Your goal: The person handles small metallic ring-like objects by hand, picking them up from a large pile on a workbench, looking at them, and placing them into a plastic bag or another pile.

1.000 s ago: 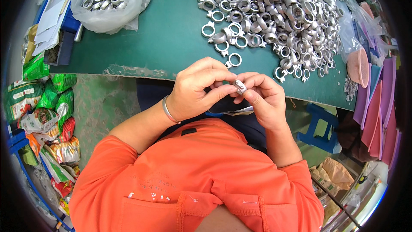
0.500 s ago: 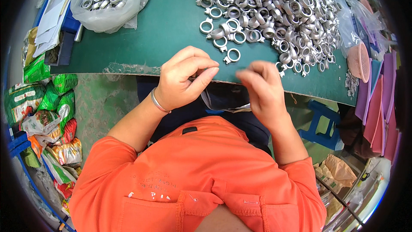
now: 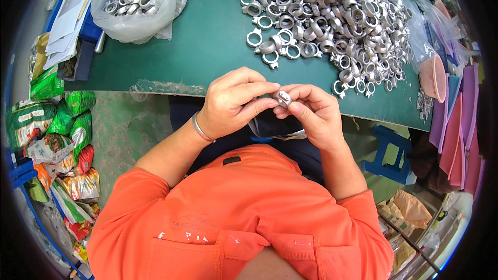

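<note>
fingers (image 3: 259, 105) of both hands pinch small metal fitting (image 3: 282, 97); green table (image 3: 207, 46) beyond

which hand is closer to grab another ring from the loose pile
Right, probably. The right hand sits nearer the loose pile, which spreads toward that side; the left hand also pinches the metal piece.

Hands (image 3: 275, 106) back together on fitting (image 3: 282, 97)

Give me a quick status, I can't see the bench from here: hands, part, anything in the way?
Left hand and right hand pinch one small metal fitting together above the table edge. Pile of fittings untouched beyond. Nothing between.
</note>
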The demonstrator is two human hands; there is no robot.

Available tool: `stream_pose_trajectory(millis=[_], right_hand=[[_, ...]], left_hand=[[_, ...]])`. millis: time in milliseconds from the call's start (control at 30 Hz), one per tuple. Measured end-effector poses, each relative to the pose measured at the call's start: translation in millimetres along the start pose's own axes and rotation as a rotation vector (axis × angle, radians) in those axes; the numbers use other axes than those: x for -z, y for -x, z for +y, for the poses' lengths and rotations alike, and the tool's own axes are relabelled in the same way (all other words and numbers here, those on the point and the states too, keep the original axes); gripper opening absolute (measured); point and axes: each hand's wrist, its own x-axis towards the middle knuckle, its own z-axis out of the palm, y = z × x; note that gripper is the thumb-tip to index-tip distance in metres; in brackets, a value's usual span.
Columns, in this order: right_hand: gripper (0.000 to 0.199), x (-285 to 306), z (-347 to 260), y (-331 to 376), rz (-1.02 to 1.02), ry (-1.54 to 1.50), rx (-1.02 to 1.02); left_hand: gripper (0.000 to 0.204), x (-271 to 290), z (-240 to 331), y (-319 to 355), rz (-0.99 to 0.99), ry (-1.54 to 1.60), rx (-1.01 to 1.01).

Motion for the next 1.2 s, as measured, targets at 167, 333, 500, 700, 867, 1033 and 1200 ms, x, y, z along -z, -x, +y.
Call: stream_pose_trajectory(millis=[167, 333, 500, 700, 867, 1033, 1200], right_hand=[[0.014, -2.0, 4.1, 10.5, -0.007, 0.145, 0.109], [0.023, 5.7, -19.6, 18.5, -0.125, 1.041, 0.273], [0.024, 12.4, -19.6, -14.9, 0.117, 1.434, 0.590], [0.019, 19.9, -8.9, -39.1, 0.348, 1.592, 0.557], [0.017, 24.9, -6.3, -22.3, 0.388, 1.504, 0.525], [0.019, 26.4, -1.9, -16.8, 0.436, 1.458, 0.589], [0.030, 17.0, 1.8, -13.9, 0.486, 1.145, 0.432]], left_hand=[[0.027, 2.5, -4.8, 1.4, -0.100, 0.047, -0.099], [0.028, 9.2, -0.4, 2.8, -0.112, 0.044, -0.014], [0.060, 7.3, -0.1, -33.1, -0.080, -0.449, 0.203], [0.054, -13.0, -12.9, -35.3, -0.208, -0.452, 0.074], [0.050, -8.4, -7.1, -29.8, -0.198, -0.299, 0.061], [0.035, -5.3, -6.0, -26.2, -0.025, -0.193, 0.132], [0.028, -3.4, -7.7, -23.5, 0.027, -0.158, 0.140]])
